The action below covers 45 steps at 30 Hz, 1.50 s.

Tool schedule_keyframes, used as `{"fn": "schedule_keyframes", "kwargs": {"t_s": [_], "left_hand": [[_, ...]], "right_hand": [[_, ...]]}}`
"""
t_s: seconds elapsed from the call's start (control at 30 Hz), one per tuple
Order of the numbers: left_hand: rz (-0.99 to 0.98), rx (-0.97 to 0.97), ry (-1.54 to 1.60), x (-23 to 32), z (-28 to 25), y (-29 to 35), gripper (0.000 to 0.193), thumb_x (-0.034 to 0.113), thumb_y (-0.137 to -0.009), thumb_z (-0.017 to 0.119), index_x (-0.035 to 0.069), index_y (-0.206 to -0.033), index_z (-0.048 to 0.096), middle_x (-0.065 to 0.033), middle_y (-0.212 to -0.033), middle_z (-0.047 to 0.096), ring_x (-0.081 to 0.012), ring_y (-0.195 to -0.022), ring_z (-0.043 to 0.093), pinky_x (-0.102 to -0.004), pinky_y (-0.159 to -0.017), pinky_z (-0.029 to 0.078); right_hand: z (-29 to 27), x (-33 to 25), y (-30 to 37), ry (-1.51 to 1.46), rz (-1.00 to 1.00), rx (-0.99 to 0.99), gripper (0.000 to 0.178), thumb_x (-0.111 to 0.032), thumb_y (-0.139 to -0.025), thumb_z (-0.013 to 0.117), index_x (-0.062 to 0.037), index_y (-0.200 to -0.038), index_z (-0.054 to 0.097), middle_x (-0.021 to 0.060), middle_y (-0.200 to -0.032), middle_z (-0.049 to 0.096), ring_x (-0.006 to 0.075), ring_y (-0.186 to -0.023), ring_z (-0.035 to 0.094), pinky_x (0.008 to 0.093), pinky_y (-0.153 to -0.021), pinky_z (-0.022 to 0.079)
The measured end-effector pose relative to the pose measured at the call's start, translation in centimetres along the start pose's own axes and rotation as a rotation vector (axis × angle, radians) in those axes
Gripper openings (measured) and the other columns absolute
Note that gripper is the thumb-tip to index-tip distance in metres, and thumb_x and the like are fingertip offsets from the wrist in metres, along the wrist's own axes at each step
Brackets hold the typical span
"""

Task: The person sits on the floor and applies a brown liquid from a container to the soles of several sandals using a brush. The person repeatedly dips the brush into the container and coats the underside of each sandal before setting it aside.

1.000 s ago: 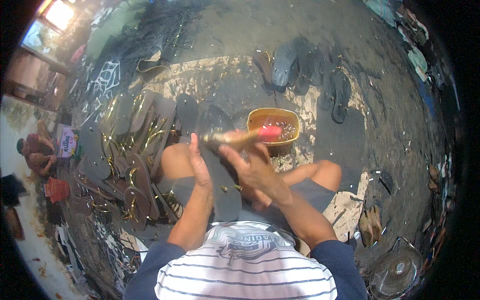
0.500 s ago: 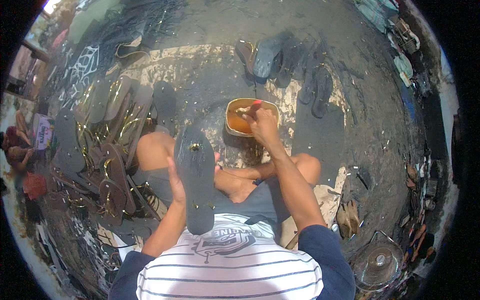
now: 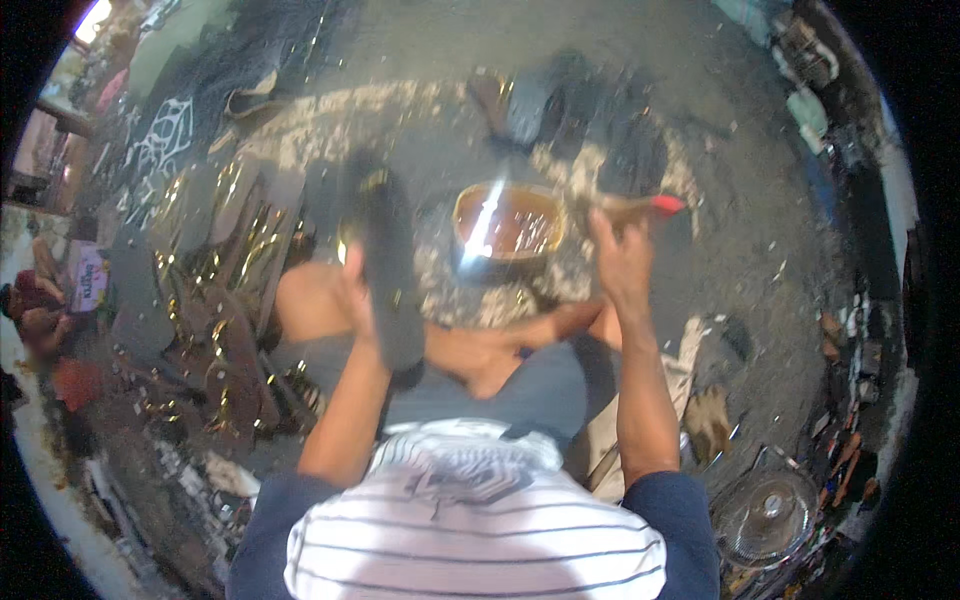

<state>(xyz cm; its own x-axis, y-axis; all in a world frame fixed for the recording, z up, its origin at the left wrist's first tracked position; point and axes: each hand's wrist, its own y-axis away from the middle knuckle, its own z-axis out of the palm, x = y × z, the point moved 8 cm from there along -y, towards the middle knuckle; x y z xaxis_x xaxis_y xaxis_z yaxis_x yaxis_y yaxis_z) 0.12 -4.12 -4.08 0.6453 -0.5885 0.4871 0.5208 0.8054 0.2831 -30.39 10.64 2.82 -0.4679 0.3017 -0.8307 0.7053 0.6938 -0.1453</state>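
My left hand [image 3: 360, 292] is closed around the edge of a dark sandal sole [image 3: 388, 270], held upright above my lap and blurred by motion. My right hand [image 3: 626, 265] grips a short brush [image 3: 632, 206], light brown with a red end, just right of the tub. Its bristles are too blurred to make out. Between my hands and a little farther off stands a yellowish tub [image 3: 510, 252] with amber-brown liquid, a bright glare across it.
Sandals with golden straps [image 3: 225, 290] are heaped at my left. More dark sandals [image 3: 525, 110] lie in a row beyond the tub. At lower right are a round wire fan guard [image 3: 768, 510] and a tan glove-like piece [image 3: 709, 425]. A printed box [image 3: 90, 275] stands far left.
My right hand has lifted out of the tub and moved right with the brush. The sole in my left hand has shifted slightly up and turned more edge-on.
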Motion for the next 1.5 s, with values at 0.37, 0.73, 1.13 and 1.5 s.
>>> {"fn": "schedule_keyframes", "kwargs": {"t_s": [0.37, 0.73, 1.13, 1.5], "left_hand": [[0.038, -0.241, 0.180, 0.0, 9.7, -1.9, 0.068, 0.054, -0.100, 0.052, 0.001, -0.142, 0.049, -0.0174, -0.132, 0.062, -0.0262, -0.112, 0.064, -0.0407, -0.095, 0.055], [-0.259, -0.462, 0.427, -2.3, 12.9, -0.4, 0.081, 0.067, -0.097, 0.049, -0.009, -0.124, 0.057, -0.0222, -0.125, 0.062, -0.0289, -0.116, 0.062, -0.0431, -0.104, 0.050], [-0.411, -0.518, 0.308, -3.9, 10.8, -1.3, 0.078, 0.066, -0.097, 0.050, 0.001, -0.140, 0.050, -0.0164, -0.132, 0.060, -0.0276, -0.114, 0.063, -0.0411, -0.101, 0.052], [-0.265, -0.306, 0.124, -4.3, 9.5, -4.8, 0.064, 0.060, -0.101, 0.047, 0.004, -0.129, 0.061, -0.0199, -0.106, 0.071, -0.0288, -0.089, 0.072, -0.0400, -0.075, 0.063]], "right_hand": [[10.5, -11.2, 6.7, -0.193, -0.358, -0.259, 0.046, -0.012, -0.084, 0.072, -0.0061, -0.129, 0.066, 0.0104, -0.131, 0.062, 0.0289, -0.120, 0.058, 0.0485, -0.101, 0.043], [8.5, -16.3, 3.6, -0.488, -0.706, -0.133, 0.026, -0.013, -0.088, 0.077, -0.0049, -0.112, 0.070, 0.0108, -0.109, 0.071, 0.0297, -0.101, 0.067, 0.0408, -0.089, 0.050], [11.2, -13.2, 6.4, -0.464, -0.665, -0.341, 0.029, -0.013, -0.083, 0.071, -0.0057, -0.110, 0.065, 0.0157, -0.102, 0.060, 0.0350, -0.098, 0.060, 0.0460, -0.083, 0.049], [8.0, -7.2, 11.7, -0.176, -0.589, -0.363, 0.046, -0.012, -0.086, 0.070, -0.0136, -0.131, 0.066, 0.0182, -0.130, 0.063, 0.0365, -0.118, 0.061, 0.0511, -0.106, 0.042]]}}
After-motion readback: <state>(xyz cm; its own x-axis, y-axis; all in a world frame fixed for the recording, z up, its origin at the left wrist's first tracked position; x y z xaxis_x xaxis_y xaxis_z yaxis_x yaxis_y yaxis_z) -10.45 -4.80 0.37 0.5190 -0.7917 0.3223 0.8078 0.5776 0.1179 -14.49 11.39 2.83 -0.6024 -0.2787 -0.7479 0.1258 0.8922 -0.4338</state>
